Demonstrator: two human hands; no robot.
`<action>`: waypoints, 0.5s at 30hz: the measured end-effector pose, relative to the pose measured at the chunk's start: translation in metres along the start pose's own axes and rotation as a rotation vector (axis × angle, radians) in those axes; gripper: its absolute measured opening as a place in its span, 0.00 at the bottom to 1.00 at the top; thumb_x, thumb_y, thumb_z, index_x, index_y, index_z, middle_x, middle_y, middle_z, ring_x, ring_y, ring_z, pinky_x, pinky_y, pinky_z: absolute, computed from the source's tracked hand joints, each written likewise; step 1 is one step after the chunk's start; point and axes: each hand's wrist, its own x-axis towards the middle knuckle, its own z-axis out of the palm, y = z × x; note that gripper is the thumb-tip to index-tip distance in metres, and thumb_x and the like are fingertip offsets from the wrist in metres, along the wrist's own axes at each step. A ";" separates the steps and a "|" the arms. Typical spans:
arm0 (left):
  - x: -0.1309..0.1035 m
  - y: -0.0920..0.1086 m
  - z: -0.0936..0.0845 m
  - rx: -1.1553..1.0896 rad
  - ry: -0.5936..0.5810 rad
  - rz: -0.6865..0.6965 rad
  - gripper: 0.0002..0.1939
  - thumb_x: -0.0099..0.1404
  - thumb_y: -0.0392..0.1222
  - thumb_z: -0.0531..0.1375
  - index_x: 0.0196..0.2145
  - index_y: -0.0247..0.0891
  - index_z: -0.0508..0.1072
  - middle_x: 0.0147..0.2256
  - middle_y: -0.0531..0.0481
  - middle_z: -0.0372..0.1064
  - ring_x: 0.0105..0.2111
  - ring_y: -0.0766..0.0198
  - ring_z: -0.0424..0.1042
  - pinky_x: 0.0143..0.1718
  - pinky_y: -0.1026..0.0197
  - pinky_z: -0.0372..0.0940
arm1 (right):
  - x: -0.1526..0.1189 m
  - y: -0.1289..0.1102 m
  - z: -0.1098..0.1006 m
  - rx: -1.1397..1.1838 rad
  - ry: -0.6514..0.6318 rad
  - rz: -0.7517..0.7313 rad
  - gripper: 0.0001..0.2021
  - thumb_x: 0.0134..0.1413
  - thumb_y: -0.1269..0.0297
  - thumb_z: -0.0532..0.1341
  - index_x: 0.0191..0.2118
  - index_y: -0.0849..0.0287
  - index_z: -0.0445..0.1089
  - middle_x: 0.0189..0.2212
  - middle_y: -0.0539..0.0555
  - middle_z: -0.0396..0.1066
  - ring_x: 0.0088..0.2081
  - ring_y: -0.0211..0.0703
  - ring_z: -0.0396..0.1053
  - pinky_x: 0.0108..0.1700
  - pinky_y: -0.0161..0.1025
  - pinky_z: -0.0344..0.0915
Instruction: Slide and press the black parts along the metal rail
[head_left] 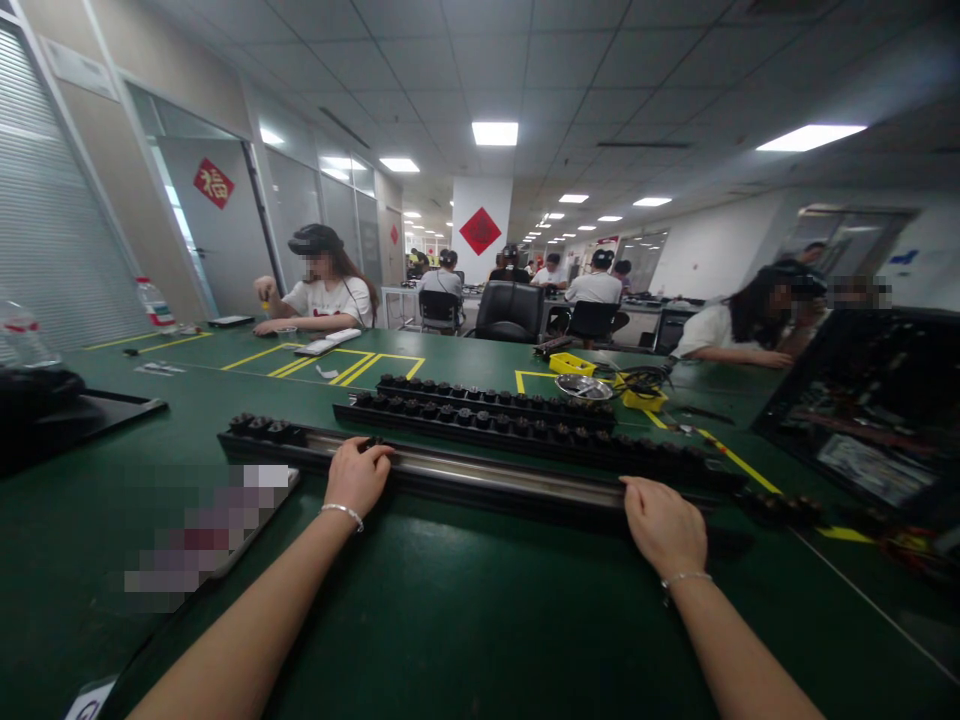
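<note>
A long black rail (495, 474) with a shiny metal channel lies across the green table in front of me. Several small black knob-like parts (259, 426) sit in its left end. My left hand (358, 482) is over the rail left of its middle, fingers closed around a small black part (370, 443) at the channel, mostly hidden by the fingers. Toward the right end, my right hand (666, 525) curls with thumb and fingers at the rail's near edge. Just behind lie two more black rails (525, 428) lined with the same kind of parts.
On the left is a phone-like slab (251, 545), partly pixelated. Behind the rails stand a metal dish (584, 388), yellow bins (571, 364) and coiled black cables (641, 380). A large black casing (877, 430) stands at right. Other people sit across and beside the table.
</note>
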 end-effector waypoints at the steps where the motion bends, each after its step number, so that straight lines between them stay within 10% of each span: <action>1: 0.000 0.000 0.000 -0.005 0.005 -0.003 0.17 0.59 0.41 0.51 0.39 0.44 0.78 0.44 0.42 0.66 0.48 0.54 0.65 0.52 0.54 0.60 | 0.000 0.000 0.000 -0.001 0.003 0.001 0.23 0.59 0.61 0.42 0.45 0.56 0.72 0.46 0.53 0.72 0.49 0.45 0.66 0.46 0.44 0.60; 7: 0.003 -0.005 -0.001 0.011 -0.012 -0.059 0.30 0.62 0.47 0.50 0.60 0.32 0.58 0.51 0.37 0.66 0.54 0.53 0.63 0.56 0.50 0.55 | -0.001 0.001 0.000 0.008 -0.004 -0.001 0.23 0.59 0.60 0.42 0.45 0.56 0.72 0.46 0.54 0.72 0.50 0.46 0.66 0.47 0.45 0.60; 15: 0.006 -0.015 -0.002 0.088 -0.211 -0.102 0.33 0.63 0.58 0.44 0.57 0.33 0.63 0.61 0.42 0.53 0.64 0.48 0.43 0.61 0.39 0.44 | 0.000 0.002 0.000 0.014 -0.019 -0.006 0.23 0.59 0.59 0.41 0.45 0.56 0.72 0.46 0.54 0.72 0.50 0.47 0.66 0.48 0.46 0.60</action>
